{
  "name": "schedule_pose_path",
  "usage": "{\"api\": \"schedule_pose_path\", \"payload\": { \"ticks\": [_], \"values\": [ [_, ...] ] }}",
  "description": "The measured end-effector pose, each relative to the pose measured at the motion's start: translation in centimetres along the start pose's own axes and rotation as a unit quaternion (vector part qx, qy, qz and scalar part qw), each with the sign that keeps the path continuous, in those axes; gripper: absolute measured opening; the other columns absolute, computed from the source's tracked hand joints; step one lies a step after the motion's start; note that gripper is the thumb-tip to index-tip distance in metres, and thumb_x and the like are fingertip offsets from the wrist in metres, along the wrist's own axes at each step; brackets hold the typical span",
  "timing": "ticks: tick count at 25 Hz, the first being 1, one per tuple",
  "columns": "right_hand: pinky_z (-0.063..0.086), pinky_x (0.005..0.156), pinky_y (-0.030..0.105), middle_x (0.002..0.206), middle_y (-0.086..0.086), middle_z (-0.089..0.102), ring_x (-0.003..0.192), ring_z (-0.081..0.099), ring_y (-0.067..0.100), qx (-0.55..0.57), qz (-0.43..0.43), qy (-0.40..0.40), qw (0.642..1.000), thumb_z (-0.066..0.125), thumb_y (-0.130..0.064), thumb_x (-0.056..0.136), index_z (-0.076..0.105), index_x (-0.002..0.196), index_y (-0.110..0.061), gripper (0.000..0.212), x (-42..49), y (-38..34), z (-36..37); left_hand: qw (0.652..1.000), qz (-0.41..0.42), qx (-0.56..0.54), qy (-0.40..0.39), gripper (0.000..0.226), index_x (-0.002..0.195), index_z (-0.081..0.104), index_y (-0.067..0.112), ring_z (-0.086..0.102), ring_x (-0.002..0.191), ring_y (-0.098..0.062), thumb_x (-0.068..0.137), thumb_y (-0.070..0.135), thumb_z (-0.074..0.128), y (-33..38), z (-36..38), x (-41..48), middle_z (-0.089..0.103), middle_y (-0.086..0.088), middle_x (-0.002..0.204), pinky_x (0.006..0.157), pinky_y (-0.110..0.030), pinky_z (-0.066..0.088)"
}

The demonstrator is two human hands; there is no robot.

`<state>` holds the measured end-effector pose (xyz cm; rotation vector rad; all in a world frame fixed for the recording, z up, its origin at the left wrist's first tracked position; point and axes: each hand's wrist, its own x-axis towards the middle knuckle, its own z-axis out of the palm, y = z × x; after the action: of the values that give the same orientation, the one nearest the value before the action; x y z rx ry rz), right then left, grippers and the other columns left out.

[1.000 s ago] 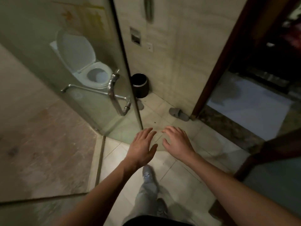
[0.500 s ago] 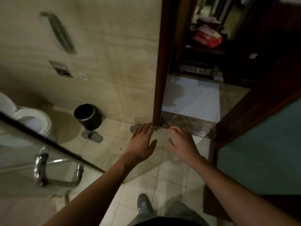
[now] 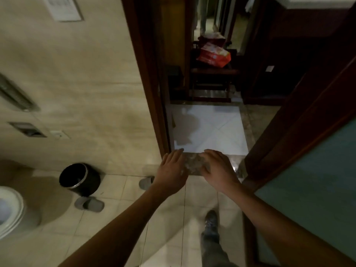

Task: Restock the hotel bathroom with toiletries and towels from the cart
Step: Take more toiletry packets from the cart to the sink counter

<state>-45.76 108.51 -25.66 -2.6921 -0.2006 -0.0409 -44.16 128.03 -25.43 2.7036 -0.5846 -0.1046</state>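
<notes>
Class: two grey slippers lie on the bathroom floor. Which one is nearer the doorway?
The slipper at the foot of the door frame, partly hidden by the left hand. The other slipper lies in front of the black bin, toward the toilet.

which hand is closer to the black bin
Left. The left hand is to the right of the bin; the right hand is farther right, beyond the left.

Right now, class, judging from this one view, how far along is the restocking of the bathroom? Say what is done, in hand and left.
Done: nothing visible; no fresh towels or toiletries show near the toilet or bin. In hand: nothing; the left hand and right hand are empty, fingers relaxed, facing the open doorway. Left: seemingly everything; only an orange package shows beyond it.
</notes>
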Motion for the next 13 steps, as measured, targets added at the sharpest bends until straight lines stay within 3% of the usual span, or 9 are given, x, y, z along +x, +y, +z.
{"api": "schedule_pose_path", "payload": {
  "ticks": [4,10,13],
  "values": [
    [0.027,0.116,0.035,0.148,0.001,0.049,0.14,0.038,0.019,0.015,0.0,-0.007,1.0,0.054,-0.028,0.095,0.054,0.139,-0.017,0.045,8.1,5.2,-2.8,1.0,0.001,0.012,0.006,0.059,0.152,0.033,0.02,0.022,0.149,-0.025,0.097,0.031,0.051,1.6,-0.6,9.5,0.028,-0.004,0.161,0.121,-0.044,0.022],
    [0.03,0.115,0.037,0.143,0.003,0.054,0.137,0.045,0.022,0.003,-0.032,0.013,0.999,0.058,-0.032,0.095,0.058,0.135,-0.018,0.042,17.3,13.9,-7.7,1.0,-0.019,0.011,0.012,0.06,0.154,0.026,0.026,0.007,0.153,-0.019,0.101,0.04,0.049,5.4,-0.8,22.7,0.015,0.001,0.166,0.121,-0.036,-0.001],
    [0.027,0.116,0.038,0.146,0.002,0.052,0.139,0.042,0.022,-0.008,-0.028,0.006,1.0,0.057,-0.034,0.096,0.057,0.136,-0.02,0.043,20.9,17.1,-9.1,1.0,-0.016,0.017,0.004,0.059,0.155,0.026,0.025,0.007,0.153,-0.019,0.102,0.042,0.046,6.3,-0.6,27.1,0.014,0.001,0.166,0.125,-0.041,0.006]
  ]
}}
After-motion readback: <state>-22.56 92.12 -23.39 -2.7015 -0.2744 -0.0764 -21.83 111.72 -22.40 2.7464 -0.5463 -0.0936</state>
